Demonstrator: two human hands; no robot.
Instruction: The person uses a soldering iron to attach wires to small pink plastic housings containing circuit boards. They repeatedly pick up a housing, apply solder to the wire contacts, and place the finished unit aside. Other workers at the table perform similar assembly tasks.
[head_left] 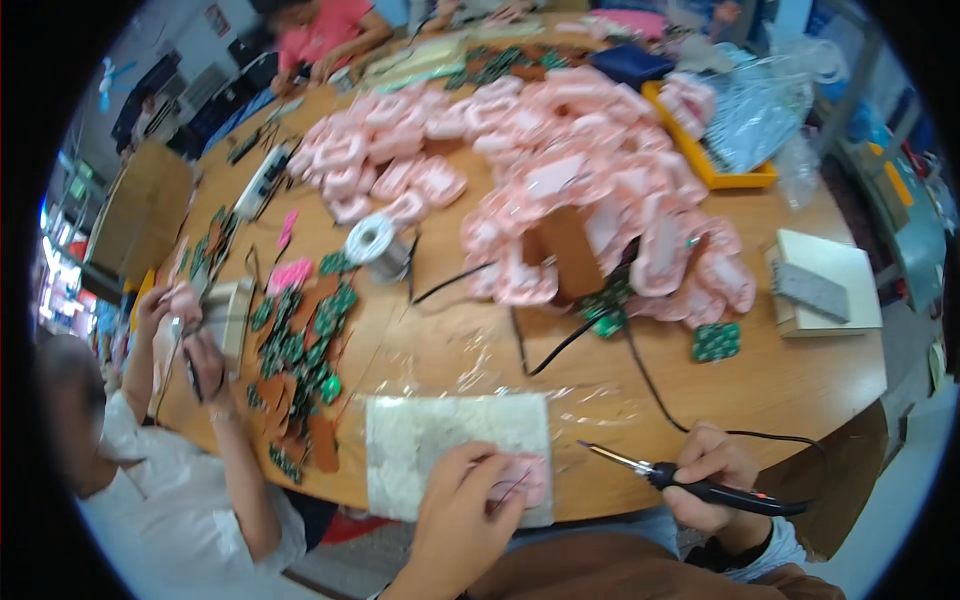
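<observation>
My left hand (462, 510) is closed on a small pink plastic piece (535, 480) at the right side of a whitish work mat (405, 450). A thin dark wire shows on that piece, though my fingers hide much of it. To the right, my right hand (715, 470) grips a soldering iron (745, 497) by its black handle. Its metal tip points left toward the mat and stays apart from the pink piece. The iron's black cord runs over the table behind my right hand.
A large heap of pink plastic shells (560, 120) covers the middle. Green circuit boards (335, 310) lie at the left, near a solder spool (373, 245). A yellow tray (740, 178) and white box (850, 280) stand right. Other people work at the left and far side.
</observation>
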